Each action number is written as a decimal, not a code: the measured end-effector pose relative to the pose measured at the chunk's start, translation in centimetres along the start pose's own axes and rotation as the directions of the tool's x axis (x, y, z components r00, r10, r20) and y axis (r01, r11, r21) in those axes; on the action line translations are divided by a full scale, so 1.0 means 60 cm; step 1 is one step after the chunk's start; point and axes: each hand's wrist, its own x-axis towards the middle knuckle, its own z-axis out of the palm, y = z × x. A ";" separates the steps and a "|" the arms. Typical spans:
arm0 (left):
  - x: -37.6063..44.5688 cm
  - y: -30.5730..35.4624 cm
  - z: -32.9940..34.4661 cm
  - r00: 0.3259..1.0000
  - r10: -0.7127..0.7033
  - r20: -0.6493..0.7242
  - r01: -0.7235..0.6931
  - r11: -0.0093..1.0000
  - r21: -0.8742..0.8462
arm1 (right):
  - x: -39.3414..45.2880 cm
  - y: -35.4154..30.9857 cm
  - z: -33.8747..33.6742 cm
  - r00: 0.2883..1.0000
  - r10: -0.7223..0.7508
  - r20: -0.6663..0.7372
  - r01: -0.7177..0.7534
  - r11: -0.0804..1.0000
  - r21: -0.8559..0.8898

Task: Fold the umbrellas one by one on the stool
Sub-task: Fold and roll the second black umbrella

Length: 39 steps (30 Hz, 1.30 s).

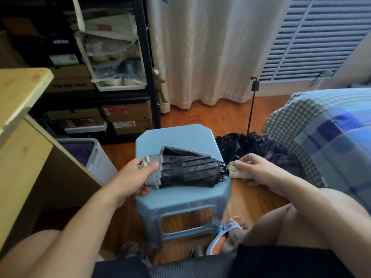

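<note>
Umbrella (186, 171), black w/ grey edge, lay folded and strapped across the blue stool (180, 135), tip end left, handle (236, 173) jutting past the right rim. Left hand (135, 177) curled round the grey tip end, thumb on top; right hand (254, 169) gripped the pale handle, fingers wrapped. A second black umbrella (255, 145) sat unfolded on the floor behind the stool, shaft up. Step looked like finishing the first one: prob. best to keep both ends held, check the strap is tight and pleats flat, then set it aside before reaching for no. 2. Readable text: "adidas" on a black box (61, 42) on the shelf; other box labels too blurred.
</note>
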 end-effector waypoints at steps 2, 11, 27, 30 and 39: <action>0.009 0.004 0.002 0.994 0.007 -0.105 -0.008 1.000 -0.006 | -0.020 -0.006 -0.006 0.992 -0.077 0.096 0.085 0.993 -0.082; 0.043 0.020 0.012 0.941 0.097 -0.325 -0.092 0.995 0.028 | -0.087 -0.035 0.116 0.971 -0.036 0.236 0.035 0.999 0.009; -0.004 0.017 0.067 1.000 -0.018 0.004 0.015 0.922 0.386 | -0.063 -0.135 0.143 0.822 -0.175 0.543 0.336 0.917 -0.214; -0.011 0.016 0.073 0.998 0.050 -0.042 -0.019 0.845 0.534 | -0.002 -0.176 0.114 0.867 -0.467 0.173 0.498 0.804 -0.326; -0.028 0.009 0.067 0.963 0.264 -0.048 -0.131 0.620 0.773 | 0.154 -0.296 0.120 0.781 -0.484 0.393 0.507 0.126 -0.853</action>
